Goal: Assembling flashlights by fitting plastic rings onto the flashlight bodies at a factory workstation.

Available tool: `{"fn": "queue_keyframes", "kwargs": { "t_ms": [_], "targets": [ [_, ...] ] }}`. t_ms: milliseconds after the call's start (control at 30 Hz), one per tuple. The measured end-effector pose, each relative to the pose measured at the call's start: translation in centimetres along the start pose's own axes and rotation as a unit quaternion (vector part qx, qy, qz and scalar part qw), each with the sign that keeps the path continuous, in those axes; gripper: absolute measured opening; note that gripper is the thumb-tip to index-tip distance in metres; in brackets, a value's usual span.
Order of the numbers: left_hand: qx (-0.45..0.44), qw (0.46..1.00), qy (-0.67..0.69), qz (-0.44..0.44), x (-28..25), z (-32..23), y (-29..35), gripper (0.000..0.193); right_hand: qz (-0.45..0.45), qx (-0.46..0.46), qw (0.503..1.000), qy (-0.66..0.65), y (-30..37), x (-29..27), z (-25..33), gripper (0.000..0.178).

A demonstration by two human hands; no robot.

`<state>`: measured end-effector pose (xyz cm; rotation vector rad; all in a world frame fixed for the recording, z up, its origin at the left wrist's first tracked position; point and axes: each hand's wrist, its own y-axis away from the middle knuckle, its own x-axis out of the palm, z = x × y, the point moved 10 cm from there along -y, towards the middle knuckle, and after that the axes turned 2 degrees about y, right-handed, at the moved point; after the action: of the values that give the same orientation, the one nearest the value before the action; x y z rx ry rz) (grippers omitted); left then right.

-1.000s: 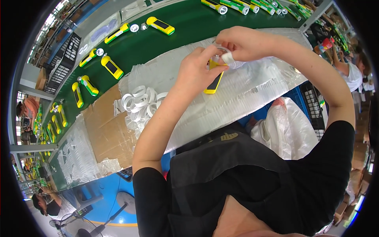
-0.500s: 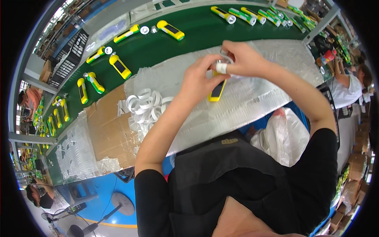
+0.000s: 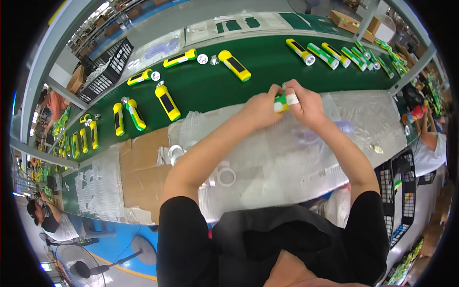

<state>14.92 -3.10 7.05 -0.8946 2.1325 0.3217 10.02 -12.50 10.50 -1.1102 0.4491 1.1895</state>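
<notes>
here, both hands [image 3: 310, 106] in a snug grip around a green-and-yellow flashlight [image 3: 281, 104], any lettering illegible

There is room over the belt [image 3: 270, 60] between the left lights [image 3: 234, 66] and right lights [image 3: 300, 51]. The left hand [image 3: 261, 110] and right hand [image 3: 308, 104] block its near edge. Nearer, the left arm [image 3: 215, 148] is in the way.

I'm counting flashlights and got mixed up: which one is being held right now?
The green-and-yellow flashlight between the left hand and right hand. The other flashlights nearby lie on the green belt, unheld.
</notes>
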Motion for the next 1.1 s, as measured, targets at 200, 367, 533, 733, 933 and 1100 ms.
{"fn": "queue_keyframes", "kwargs": {
  "t_ms": [200,367,533,733,933,1100],
  "targets": [
    [-0.020,0.961,-0.200,-0.188,-8.2,9.8,-8.1,0.075,-0.200,0.128,0.970,-0.048,-8.2,0.4,-12.0,0.023],
    [-0.084,0.981,-0.108,-0.134,-6.3,19.7,-13.0,0.058,-0.078,0.181,0.954,0.224,-13.2,7.5,-21.3,0.041],
    [-0.062,0.987,0.019,-0.147,-6.3,17.1,-8.9,0.039,-0.086,0.082,0.991,0.068,-12.3,7.2,-11.4,0.034],
    [0.152,0.982,0.112,0.009,-1.8,2.1,3.0,0.034,0.089,0.320,0.736,-0.590,-3.5,11.0,-2.9,0.064],
    [-0.041,0.933,0.357,-0.016,-1.8,3.9,9.6,0.041,0.113,0.264,0.679,-0.675,6.1,6.7,4.0,0.067],
    [-0.104,0.700,0.703,0.066,3.0,0.1,12.5,0.076,0.206,0.173,0.695,-0.667,11.7,5.2,11.8,0.075]
  ]
}}
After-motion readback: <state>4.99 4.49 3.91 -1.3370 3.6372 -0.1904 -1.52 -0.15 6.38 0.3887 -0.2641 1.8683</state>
